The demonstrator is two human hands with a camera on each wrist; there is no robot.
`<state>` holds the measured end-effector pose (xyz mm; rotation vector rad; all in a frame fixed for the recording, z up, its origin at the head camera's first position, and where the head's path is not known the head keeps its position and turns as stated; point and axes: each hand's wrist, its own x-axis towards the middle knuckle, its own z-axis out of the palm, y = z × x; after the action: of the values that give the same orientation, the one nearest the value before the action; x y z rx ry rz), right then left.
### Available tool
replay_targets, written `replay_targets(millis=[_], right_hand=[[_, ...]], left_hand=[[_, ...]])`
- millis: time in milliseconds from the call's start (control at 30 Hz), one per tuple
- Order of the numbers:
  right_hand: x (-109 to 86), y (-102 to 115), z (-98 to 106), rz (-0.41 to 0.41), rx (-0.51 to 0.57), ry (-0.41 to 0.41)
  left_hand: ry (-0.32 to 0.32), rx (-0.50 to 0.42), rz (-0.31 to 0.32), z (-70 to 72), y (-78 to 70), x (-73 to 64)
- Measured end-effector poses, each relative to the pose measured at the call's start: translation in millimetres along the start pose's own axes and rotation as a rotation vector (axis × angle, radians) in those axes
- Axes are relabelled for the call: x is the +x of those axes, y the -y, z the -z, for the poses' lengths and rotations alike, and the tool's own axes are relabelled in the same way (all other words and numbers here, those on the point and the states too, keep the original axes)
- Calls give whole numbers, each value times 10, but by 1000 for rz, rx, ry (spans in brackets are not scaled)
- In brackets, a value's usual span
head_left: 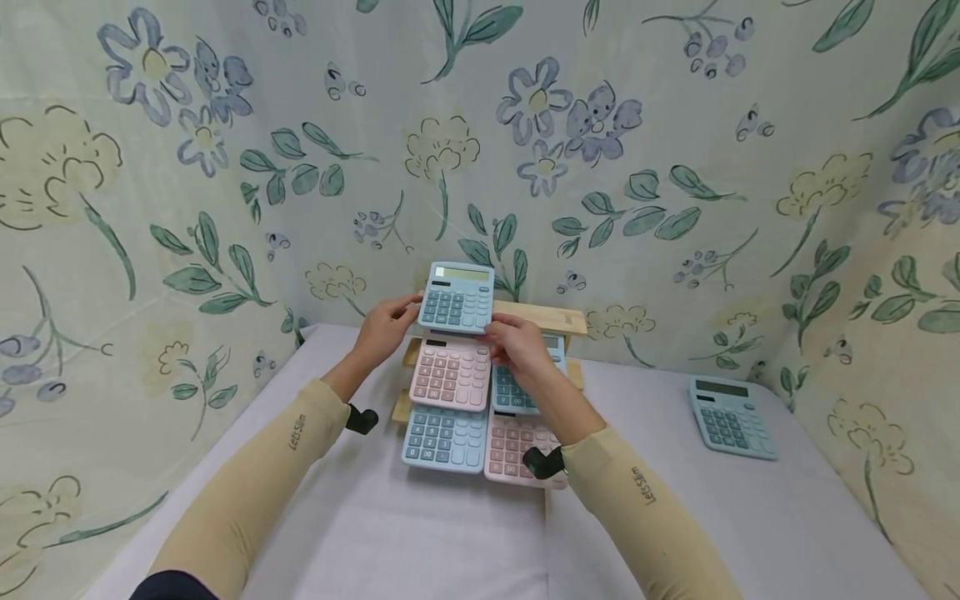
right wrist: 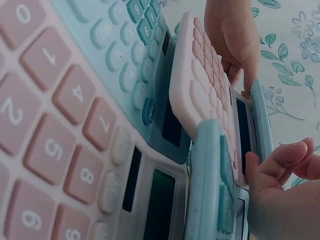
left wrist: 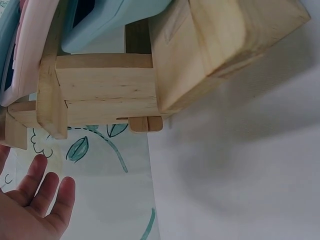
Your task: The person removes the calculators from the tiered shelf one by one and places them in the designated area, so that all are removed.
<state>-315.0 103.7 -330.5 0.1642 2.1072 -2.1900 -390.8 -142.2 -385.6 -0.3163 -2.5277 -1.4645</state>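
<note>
Both hands hold a light blue calculator [head_left: 457, 298] at the top left of a tiered wooden rack [head_left: 543, 318]. My left hand [head_left: 386, 333] grips its left edge; in the left wrist view, several fingers of that hand reach out beside the wood. The right hand [head_left: 521, 346] pinches the lower right corner, thumb in front. Directly below stands a pink calculator [head_left: 450, 373], with a blue calculator [head_left: 444, 440] on the lowest tier under it. Behind my right hand, another blue calculator [head_left: 512, 392] is partly hidden, above a second pink calculator [head_left: 513, 446].
A separate blue calculator [head_left: 731, 417] lies on the white-covered table [head_left: 660, 500] at the right. Floral fabric [head_left: 465, 150] hangs close behind the rack and along both sides. The rack's wooden end [left wrist: 200, 55] shows large in the left wrist view.
</note>
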Motion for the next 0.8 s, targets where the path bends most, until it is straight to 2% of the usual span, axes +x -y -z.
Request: replay_targets(millis=[133, 400, 800], right_hand=[[-12, -12, -12, 15, 23, -5], [-25, -6, -23, 3, 45, -72], [-17, -22, -82, 30, 2, -110]], left_hand=[[-3, 4, -10, 7, -12, -13], [0, 13, -10, 2, -39, -23], [7, 22, -9, 10, -64, -44]])
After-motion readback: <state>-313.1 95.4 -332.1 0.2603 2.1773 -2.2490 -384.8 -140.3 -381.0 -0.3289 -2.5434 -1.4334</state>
